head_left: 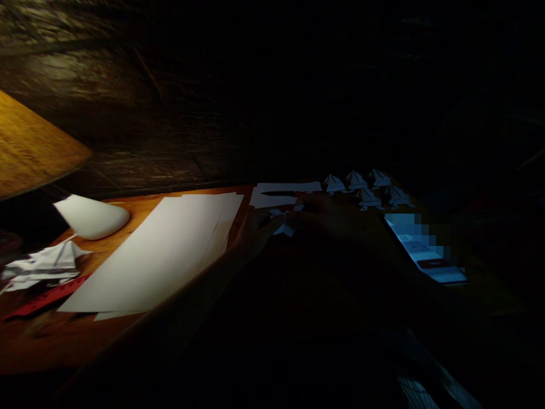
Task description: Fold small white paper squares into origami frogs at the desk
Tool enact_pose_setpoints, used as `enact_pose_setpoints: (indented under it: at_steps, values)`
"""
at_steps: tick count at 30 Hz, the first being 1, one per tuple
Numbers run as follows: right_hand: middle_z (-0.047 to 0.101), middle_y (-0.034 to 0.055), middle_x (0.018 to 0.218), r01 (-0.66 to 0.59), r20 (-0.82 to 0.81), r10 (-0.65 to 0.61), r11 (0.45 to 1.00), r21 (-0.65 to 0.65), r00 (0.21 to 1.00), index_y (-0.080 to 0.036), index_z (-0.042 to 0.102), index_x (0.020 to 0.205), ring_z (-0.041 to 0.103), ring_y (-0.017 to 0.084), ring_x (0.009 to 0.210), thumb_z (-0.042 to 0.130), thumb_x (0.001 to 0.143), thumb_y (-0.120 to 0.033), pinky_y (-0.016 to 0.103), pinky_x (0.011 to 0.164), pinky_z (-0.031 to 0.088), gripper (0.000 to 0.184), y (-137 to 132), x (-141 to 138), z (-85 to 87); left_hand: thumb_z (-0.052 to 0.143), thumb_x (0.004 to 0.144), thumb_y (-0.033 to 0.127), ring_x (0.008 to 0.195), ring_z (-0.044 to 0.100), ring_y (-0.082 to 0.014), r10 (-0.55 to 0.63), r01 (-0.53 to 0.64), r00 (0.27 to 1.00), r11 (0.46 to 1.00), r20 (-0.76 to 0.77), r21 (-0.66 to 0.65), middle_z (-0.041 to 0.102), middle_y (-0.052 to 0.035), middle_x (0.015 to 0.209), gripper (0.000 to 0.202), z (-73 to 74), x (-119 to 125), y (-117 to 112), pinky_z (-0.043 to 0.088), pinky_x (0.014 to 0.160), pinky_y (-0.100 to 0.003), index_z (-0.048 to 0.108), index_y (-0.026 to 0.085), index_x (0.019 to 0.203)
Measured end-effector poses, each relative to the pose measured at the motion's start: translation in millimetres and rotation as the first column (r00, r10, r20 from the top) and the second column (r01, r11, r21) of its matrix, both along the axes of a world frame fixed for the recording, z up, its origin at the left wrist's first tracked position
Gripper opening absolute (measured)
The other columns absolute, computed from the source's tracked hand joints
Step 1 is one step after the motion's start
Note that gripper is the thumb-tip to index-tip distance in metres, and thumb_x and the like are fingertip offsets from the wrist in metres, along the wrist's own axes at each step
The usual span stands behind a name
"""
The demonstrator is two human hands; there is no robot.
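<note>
The scene is very dark. My left hand (255, 230) reaches in from the lower left, and my right hand (327, 213) comes from the right. Both meet over a small folded piece of white paper (283, 227) on the wooden table (128, 207). The fingers look closed on the paper, though shadow hides most of them. A stack of white paper sheets (162, 250) lies just left of my left hand. Several finished folded paper figures (366, 187) sit in rows beyond my right hand.
A lit phone screen (426, 250) lies at the right. More white paper with a dark tool on it (281, 194) lies behind my hands. A white cone-shaped object (91, 217), crumpled paper (42, 264) and a red strip (46, 298) are at the left.
</note>
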State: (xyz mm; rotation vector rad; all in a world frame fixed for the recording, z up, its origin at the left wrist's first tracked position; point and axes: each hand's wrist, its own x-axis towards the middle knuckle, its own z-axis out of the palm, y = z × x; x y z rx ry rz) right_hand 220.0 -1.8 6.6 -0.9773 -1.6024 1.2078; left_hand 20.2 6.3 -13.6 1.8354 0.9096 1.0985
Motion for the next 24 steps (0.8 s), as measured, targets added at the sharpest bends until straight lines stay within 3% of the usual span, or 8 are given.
enact_pose_setpoints:
  at_steps: [8, 16, 24]
  values:
    - [0.066, 0.0038, 0.082, 0.013, 0.015, -0.014, 0.999, 0.038, 1.000, -0.018, 0.066, 0.083, 0.061, 0.018, 0.075, 0.075, 0.076, -0.039, 0.032, 0.066, 0.047, 0.024, 0.1, 0.0, -1.4, 0.068, 0.086, 0.042, 0.069, 0.062, -0.0142, 0.018, -0.017, 0.998, 1.000, 0.056, -0.015, 0.072, -0.0044, 0.077, 0.028, -2.1, 2.5, 1.9, 0.049, 0.061, -0.024, 0.077, 0.015, 0.085]
    - [0.066, 0.0034, 0.082, -0.045, 0.077, 0.037, 0.993, 0.108, 0.996, -0.018, 0.068, 0.080, 0.058, 0.017, 0.073, 0.071, 0.077, -0.036, 0.030, 0.065, 0.044, 0.018, 4.2, 3.4, -2.3, 0.065, 0.087, 0.042, 0.070, 0.063, -0.0140, -0.051, 0.051, 0.999, 0.998, 0.010, -0.022, 0.072, -0.0036, 0.076, 0.030, -0.5, 3.1, 0.0, 0.049, 0.064, -0.023, 0.076, 0.015, 0.090]
    - [0.066, 0.0031, 0.086, -0.034, 0.104, 0.020, 0.990, 0.136, 0.994, -0.019, 0.069, 0.083, 0.057, 0.015, 0.073, 0.069, 0.080, -0.037, 0.030, 0.065, 0.043, 0.018, 2.1, 3.7, -1.5, 0.068, 0.084, 0.048, 0.067, 0.059, -0.0135, -0.018, 0.018, 1.000, 1.000, -0.006, -0.025, 0.067, -0.0029, 0.072, 0.035, -0.1, 4.1, -2.3, 0.047, 0.060, -0.022, 0.074, 0.014, 0.088]
